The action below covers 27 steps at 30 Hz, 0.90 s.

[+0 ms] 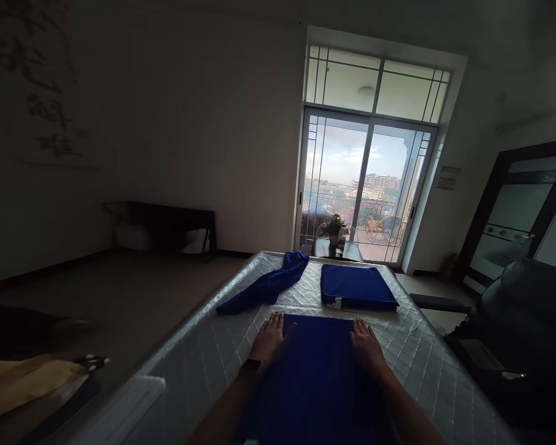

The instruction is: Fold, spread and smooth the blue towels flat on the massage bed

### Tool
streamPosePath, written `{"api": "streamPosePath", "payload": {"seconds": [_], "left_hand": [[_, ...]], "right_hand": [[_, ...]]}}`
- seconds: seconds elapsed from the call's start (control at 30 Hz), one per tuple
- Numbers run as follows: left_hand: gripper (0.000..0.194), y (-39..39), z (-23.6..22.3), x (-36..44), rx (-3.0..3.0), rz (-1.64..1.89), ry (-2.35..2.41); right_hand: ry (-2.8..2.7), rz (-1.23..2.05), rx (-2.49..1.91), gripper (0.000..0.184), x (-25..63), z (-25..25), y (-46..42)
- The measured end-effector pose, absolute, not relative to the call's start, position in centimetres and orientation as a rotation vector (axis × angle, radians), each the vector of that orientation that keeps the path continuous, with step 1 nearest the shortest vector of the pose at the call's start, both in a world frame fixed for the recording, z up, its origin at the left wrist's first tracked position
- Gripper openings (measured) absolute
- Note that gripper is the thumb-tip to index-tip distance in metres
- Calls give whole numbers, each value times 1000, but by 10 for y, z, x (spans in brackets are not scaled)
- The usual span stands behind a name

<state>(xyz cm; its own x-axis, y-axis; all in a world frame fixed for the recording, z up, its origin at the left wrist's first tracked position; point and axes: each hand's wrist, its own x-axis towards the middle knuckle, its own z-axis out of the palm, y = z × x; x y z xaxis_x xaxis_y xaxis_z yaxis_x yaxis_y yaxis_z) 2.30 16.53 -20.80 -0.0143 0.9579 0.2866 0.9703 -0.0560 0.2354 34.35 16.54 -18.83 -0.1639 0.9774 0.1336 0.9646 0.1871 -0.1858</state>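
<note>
Your left hand (269, 338) and right hand (367, 344) lie flat, fingers extended, clasping nothing, at the far corners of the blue cloth (322, 377) on the quilted mattress (426, 364). Beyond lie a folded blue bundle (358, 285) and rumpled blue fabric (266, 288); farther, a pot (333, 240) holds a plant (334, 225).

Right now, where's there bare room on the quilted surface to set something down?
Right of the right hand, nearer than the far cloth; also left of the left hand, nearer than the crumpled cloth. The middle is crowded: both hands lie at the edges of the near cloth.
</note>
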Motion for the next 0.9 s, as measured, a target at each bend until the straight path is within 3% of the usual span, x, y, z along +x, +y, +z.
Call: {"api": "streamPosePath", "payload": {"seconds": [0.33,0.7,0.9], "left_hand": [[86,159,-199,27,-2107,-606,-2064],[85,142,-188,219,-2748,-562,-1788],[88,156,-193,214,-2671,-518,-1901]], "right_hand": [[-2226,181,-1925,68,345,-198,147],[-2291,127,-1868,65,350,-198,145],[-2266,176,-1857,65,350,-195,144]]}}
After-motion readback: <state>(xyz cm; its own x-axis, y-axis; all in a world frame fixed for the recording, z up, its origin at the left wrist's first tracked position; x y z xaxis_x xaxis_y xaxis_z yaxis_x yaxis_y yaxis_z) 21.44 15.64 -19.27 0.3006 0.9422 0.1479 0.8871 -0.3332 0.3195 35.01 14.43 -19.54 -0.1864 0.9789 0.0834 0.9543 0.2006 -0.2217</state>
